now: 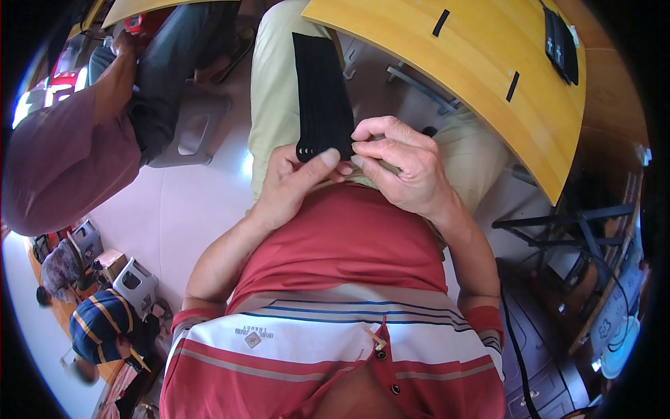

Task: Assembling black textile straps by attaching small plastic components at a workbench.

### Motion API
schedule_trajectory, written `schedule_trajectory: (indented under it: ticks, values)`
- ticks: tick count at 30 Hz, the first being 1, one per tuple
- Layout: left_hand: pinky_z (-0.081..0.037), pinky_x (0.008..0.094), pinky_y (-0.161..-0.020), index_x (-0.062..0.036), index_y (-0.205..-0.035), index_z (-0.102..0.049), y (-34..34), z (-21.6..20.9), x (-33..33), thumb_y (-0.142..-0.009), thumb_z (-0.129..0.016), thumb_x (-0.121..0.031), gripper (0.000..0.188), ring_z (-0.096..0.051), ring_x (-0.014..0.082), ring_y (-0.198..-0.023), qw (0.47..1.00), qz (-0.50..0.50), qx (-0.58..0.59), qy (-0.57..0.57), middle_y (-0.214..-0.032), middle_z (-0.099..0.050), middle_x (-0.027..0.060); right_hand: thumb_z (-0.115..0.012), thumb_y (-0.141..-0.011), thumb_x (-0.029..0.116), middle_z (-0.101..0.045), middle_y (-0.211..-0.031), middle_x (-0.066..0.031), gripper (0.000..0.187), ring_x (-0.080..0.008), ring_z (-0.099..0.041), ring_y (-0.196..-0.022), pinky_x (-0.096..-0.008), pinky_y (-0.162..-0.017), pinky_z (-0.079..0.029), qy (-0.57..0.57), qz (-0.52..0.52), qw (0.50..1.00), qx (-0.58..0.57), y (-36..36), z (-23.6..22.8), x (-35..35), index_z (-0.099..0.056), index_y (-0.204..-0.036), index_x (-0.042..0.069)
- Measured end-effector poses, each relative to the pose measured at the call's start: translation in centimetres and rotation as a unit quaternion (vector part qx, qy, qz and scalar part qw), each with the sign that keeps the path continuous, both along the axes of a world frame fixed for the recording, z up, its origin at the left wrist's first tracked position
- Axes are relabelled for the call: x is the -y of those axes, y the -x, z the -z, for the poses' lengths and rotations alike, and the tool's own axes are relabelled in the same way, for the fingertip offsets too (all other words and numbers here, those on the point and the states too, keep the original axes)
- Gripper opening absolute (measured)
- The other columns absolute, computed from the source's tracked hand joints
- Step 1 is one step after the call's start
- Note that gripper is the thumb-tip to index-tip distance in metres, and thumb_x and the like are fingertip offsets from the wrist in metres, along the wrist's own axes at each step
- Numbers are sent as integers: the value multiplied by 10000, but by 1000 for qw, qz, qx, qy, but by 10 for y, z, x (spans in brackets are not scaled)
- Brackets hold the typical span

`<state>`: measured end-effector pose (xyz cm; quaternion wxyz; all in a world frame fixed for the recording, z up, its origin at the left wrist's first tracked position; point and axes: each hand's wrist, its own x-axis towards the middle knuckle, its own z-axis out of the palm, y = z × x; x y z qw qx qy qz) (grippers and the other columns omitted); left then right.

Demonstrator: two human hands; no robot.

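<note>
A flat black ribbed fabric piece [321,91] lies over my left thigh, its long side pointing away from me. A few small light round spots, perhaps holes or rings, sit in a row at its near left corner. My left hand [289,181] grips the near edge, thumb on top and fingers beneath. At the near right corner, my right hand [405,160] has thumb and fingers pinched together against the fabric's edge. Whatever small part lies between those fingertips is hidden.
A yellow table [398,21] curves across the upper right, with two short black strips [513,86] and a dark flat bundle [560,45] on it. At the left a person in a dark red top [70,153] sits close by. A black metal frame [565,223] stands at right.
</note>
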<state>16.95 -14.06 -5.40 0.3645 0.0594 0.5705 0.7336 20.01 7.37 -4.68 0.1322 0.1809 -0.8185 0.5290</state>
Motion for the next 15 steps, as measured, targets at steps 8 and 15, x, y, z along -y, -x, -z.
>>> schedule_trajectory:
  ticks: [8, 15]
  values:
    - [-551, 295, -814, 20, -1034, -669, 2, -5, -4, -1003, -576, -211, 251, -677, 157, -834, 986, -54, 155, -27, -924, -707, 107, -753, -730, -70, -665, -997, -147, 173, -224, -686, -840, -296, -705, -559, -12, -1, 1000, -13, 3, 2, 0, -685, -888, -51]
    - [-553, 317, -787, -1, -980, -654, 3, 2, -5, -991, -600, -159, 167, -664, 165, -787, 976, -64, 203, -55, -840, -669, 79, -751, -735, -7, -641, -990, -121, 170, -263, -667, -850, -335, -728, -562, -40, 1, 999, -20, 2, 3, -2, -676, -884, -39]
